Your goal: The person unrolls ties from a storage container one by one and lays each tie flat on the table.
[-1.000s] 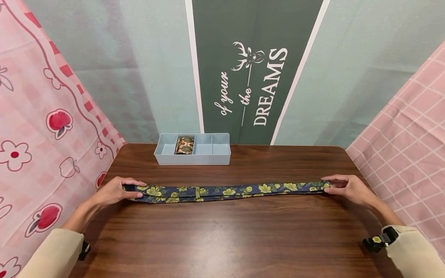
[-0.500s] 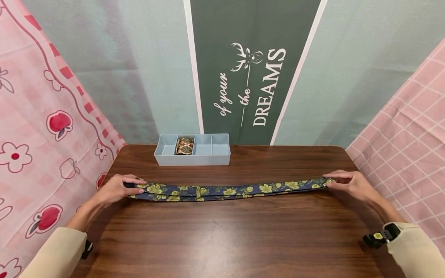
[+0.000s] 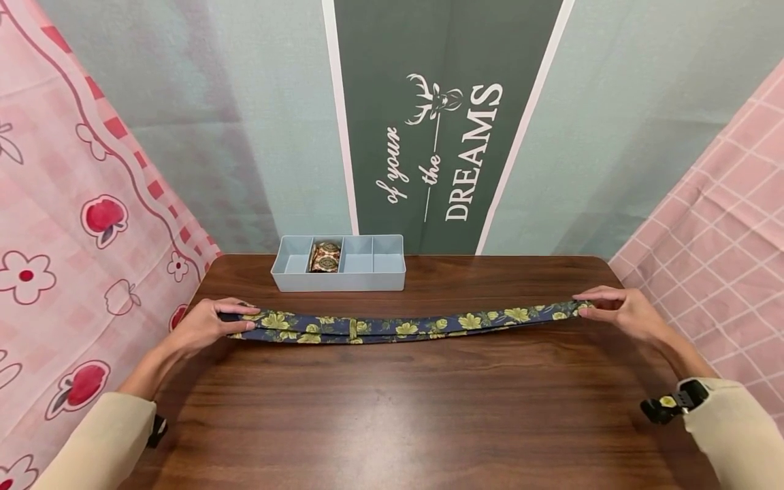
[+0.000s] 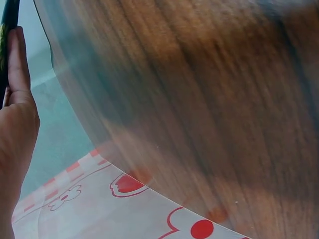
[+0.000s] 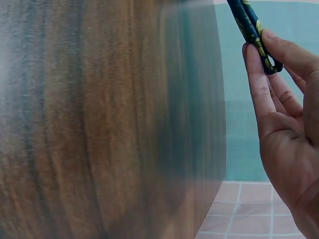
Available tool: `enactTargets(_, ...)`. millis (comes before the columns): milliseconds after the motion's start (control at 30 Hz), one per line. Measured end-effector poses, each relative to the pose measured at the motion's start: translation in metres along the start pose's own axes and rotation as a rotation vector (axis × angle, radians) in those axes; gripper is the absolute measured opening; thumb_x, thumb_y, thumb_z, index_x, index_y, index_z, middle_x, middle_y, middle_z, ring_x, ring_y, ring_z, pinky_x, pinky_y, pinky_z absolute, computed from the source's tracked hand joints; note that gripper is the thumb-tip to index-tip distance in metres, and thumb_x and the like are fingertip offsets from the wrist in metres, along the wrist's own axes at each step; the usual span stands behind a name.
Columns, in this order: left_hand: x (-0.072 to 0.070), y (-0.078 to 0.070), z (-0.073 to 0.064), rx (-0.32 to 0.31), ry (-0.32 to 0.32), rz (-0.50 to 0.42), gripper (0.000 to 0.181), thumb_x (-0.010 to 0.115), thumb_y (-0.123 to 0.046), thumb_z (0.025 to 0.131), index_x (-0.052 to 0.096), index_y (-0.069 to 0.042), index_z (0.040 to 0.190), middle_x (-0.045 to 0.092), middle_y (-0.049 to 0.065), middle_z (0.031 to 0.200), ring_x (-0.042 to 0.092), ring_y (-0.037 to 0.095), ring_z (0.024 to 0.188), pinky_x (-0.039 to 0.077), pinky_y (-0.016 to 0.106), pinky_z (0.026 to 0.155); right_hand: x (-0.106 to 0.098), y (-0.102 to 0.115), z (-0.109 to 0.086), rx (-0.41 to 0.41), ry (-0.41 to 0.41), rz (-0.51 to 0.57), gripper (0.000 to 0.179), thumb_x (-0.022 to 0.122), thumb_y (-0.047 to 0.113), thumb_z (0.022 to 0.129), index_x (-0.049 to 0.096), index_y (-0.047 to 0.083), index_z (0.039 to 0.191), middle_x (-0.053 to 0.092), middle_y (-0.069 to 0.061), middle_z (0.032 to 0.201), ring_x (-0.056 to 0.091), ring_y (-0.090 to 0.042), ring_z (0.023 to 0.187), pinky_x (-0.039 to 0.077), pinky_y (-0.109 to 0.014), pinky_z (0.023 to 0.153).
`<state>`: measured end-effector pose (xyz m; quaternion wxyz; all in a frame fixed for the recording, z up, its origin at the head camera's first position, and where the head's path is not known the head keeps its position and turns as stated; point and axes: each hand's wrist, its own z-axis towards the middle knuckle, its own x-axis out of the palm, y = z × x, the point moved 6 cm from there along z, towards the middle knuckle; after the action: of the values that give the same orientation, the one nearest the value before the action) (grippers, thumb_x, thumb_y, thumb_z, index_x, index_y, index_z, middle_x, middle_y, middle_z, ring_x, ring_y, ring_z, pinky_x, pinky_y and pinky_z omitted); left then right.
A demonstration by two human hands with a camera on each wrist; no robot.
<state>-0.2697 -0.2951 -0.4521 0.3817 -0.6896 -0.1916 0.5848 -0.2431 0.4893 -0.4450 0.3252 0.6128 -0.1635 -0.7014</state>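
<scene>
A navy necktie (image 3: 404,329) with yellow-green flowers stretches sideways between both hands, its back with the keeper loop (image 3: 353,328) facing up. It is doubled lengthwise and sags slightly in the middle. My left hand (image 3: 205,325) pinches the wide end between thumb and fingers. At the other end, my right hand (image 3: 633,314) pinches the folded tip. The right wrist view shows the tie's looped fold (image 5: 269,62) between thumb and fingers, held off the table. Only a sliver of the tie (image 4: 6,45) shows beside the left hand in the left wrist view.
A light blue divided box (image 3: 339,281) stands near the table's back edge, left of centre. A rolled patterned cloth (image 3: 326,258) sits in its second compartment from the left. The brown wooden table (image 3: 392,408) is bounded by hanging fabric at the back and both sides.
Both hands have lifted the necktie and moved it a little away from me, towards the box. The right end has risen more than the left. The box has stayed put.
</scene>
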Motion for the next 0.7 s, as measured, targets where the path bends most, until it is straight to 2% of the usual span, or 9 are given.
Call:
enactTargets(267, -0.006, -0.002, 0.012, -0.008, -0.025, 0.018, 0.038, 0.086, -0.027, 0.092, 0.08, -0.009, 0.125, 0.071, 0.02, 0.134, 0.055, 0.039, 0.135, 0.041, 0.009, 0.09, -0.008, 0.001, 0.011, -0.002, -0.003, -0.015, 0.032, 0.084, 0.008, 0.091, 0.079, 0.002, 0.121, 0.073, 0.024, 0.109, 0.062, 0.01, 0.095, 0.048, -0.008, 0.076)
enactTargets(433, -0.009, -0.004, 0.021, -0.013, -0.026, -0.002, 0.041, 0.085, -0.027, 0.092, 0.079, -0.009, 0.128, 0.071, 0.018, 0.134, 0.055, 0.034, 0.135, 0.043, 0.009, 0.089, -0.011, -0.005, 0.02, 0.04, -0.022, -0.001, 0.033, 0.084, 0.007, 0.091, 0.078, -0.001, 0.122, 0.076, 0.017, 0.106, 0.061, 0.007, 0.093, 0.048, -0.011, 0.073)
enactTargets(567, -0.011, -0.004, 0.027, -0.014, -0.026, -0.006, 0.042, 0.085, -0.029, 0.093, 0.078, -0.009, 0.129, 0.07, 0.018, 0.136, 0.06, 0.014, 0.124, 0.047, 0.011, 0.086, -0.013, -0.005, 0.026, 0.075, -0.029, 0.002, 0.036, 0.084, 0.012, 0.092, 0.077, -0.001, 0.125, 0.074, 0.009, 0.098, 0.056, 0.002, 0.086, 0.048, -0.015, 0.07)
enactTargets(700, -0.01, -0.001, 0.032, -0.024, -0.03, -0.008, 0.043, 0.085, -0.029, 0.092, 0.078, -0.009, 0.129, 0.07, 0.019, 0.136, 0.056, -0.007, 0.112, 0.048, 0.012, 0.085, -0.014, -0.006, 0.028, 0.125, -0.015, -0.02, 0.041, 0.084, 0.026, 0.094, 0.077, 0.005, 0.128, 0.07, 0.019, 0.102, 0.057, 0.007, 0.09, 0.048, -0.014, 0.071)
